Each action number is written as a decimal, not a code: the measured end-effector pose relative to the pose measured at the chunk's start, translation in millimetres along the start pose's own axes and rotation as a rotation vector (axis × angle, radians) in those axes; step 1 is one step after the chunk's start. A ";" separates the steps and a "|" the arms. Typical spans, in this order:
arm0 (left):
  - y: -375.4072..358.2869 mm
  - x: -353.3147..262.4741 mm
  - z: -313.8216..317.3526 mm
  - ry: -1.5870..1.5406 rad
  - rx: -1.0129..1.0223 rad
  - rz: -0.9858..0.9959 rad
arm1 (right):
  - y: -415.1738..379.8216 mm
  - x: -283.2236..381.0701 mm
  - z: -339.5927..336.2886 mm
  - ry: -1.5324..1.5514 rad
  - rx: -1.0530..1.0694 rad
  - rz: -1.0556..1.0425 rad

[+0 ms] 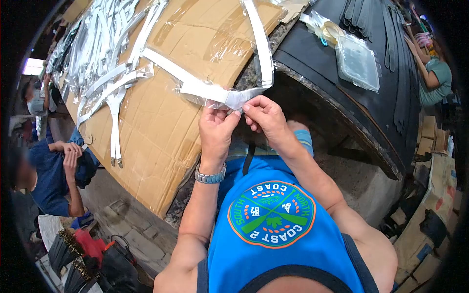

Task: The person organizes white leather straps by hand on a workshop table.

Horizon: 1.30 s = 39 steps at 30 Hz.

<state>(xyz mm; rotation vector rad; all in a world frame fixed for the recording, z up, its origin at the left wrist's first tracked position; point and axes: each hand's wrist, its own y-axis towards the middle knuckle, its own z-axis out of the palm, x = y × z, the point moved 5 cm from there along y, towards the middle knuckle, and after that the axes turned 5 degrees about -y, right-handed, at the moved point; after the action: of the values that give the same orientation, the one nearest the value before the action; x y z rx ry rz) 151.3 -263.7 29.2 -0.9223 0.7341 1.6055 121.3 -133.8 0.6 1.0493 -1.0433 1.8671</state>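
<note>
A white strap assembly (198,88) in clear plastic lies across the cardboard-covered table and bends near its edge. My left hand (216,128), with a metal watch at the wrist, pinches the assembly from below at its wide joined part. Just to the right, my right hand (266,117) has its fingers closed on the same piece beside the joint. One strap arm runs up and away from my hands; another runs to the upper left. Further left lie white suspenders (115,105) with metal clips, and a heap of wrapped white straps (100,36).
Cardboard (146,141) covers the left table. On the black-topped table (312,58) at the right are a clear plastic container (358,63), a tape roll (333,33) and dark straps (359,14). People sit at the far left and far right. A gap separates the tables.
</note>
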 end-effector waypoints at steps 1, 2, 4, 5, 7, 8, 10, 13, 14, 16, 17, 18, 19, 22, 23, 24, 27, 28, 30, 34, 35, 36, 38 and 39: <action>-0.4 -0.3 0.8 0.003 -0.008 0.016 | 0.8 -1.7 -0.5 -0.001 -0.001 0.003; -1.1 -1.0 3.0 0.026 -0.025 0.021 | 0.7 -2.7 -0.4 0.008 0.000 0.006; -2.0 -3.8 8.0 0.072 -0.061 0.035 | -1.1 -4.1 1.3 0.025 0.006 0.012; -1.3 -3.5 6.8 0.081 -0.077 0.040 | -2.2 -3.6 2.1 0.021 0.007 0.014; 0.9 -0.4 2.9 0.100 -0.106 0.049 | -3.9 -1.9 2.3 0.015 0.008 0.018; 1.6 0.0 2.3 0.123 -0.118 0.048 | -3.7 -0.9 2.1 0.007 0.008 0.014; 1.3 0.7 1.7 0.169 -0.142 0.046 | -4.6 0.2 0.9 -0.009 0.005 0.008; 2.9 1.5 2.5 0.085 -0.176 0.081 | -8.7 -4.6 -3.8 -0.153 -0.016 -0.050; 4.0 0.2 2.6 0.023 -0.182 0.071 | -10.8 -11.9 -8.0 -0.184 -0.020 -0.036; 7.2 -2.7 1.5 -0.104 -0.201 0.056 | -18.1 -26.7 -20.8 -0.251 -0.020 -0.009; 7.7 -4.4 2.1 -0.079 -0.197 0.048 | -24.2 -30.6 -25.6 -0.258 -0.014 0.004; 7.8 -6.0 2.8 -0.053 -0.192 0.041 | -28.8 -35.0 -29.9 -0.241 -0.009 -0.014; 7.8 -7.9 3.2 -0.027 -0.186 0.033 | -32.9 -40.5 -34.5 -0.224 -0.006 -0.032; 10.1 -7.4 0.7 0.095 -0.047 0.060 | -51.2 -31.8 -48.3 -0.327 0.002 -0.055; 9.9 -11.9 2.9 0.152 -0.065 0.077 | -57.0 -24.0 -50.6 -0.381 -0.008 -0.087; 8.0 -16.7 5.8 0.198 -0.089 0.074 | -59.7 -13.0 -51.6 -0.435 -0.021 -0.130; 10.5 -23.9 9.4 0.211 -0.027 0.063 | -68.2 33.7 -53.0 -0.535 -0.107 -0.249; 12.2 -28.1 14.1 0.156 0.000 0.090 | -67.7 45.0 -54.9 -0.545 -0.127 -0.280; 21.1 -39.8 16.8 0.152 0.042 0.109 | -65.3 61.7 -57.3 -0.524 -0.155 -0.345; 39.8 -81.0 18.0 0.185 0.013 0.078 | -61.0 67.2 -65.1 -0.469 -0.151 -0.366; 48.9 -96.7 19.1 0.256 0.018 0.115 | -61.8 66.9 -66.2 -0.443 -0.145 -0.355; 59.0 -113.3 22.1 0.326 0.026 0.152 | -62.6 67.0 -68.0 -0.418 -0.141 -0.345; 75.9 -157.9 40.4 0.491 0.049 0.259 | -65.5 67.3 -70.3 -0.416 -0.136 -0.382; 79.9 -183.0 59.5 0.529 0.085 0.336 | -67.4 68.6 -71.8 -0.415 -0.133 -0.399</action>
<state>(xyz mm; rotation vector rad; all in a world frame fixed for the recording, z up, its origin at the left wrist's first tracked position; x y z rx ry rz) 81.6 -321.7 216.7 -1.2265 1.3737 1.6101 132.2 -28.8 57.6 1.4789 -1.0726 1.2745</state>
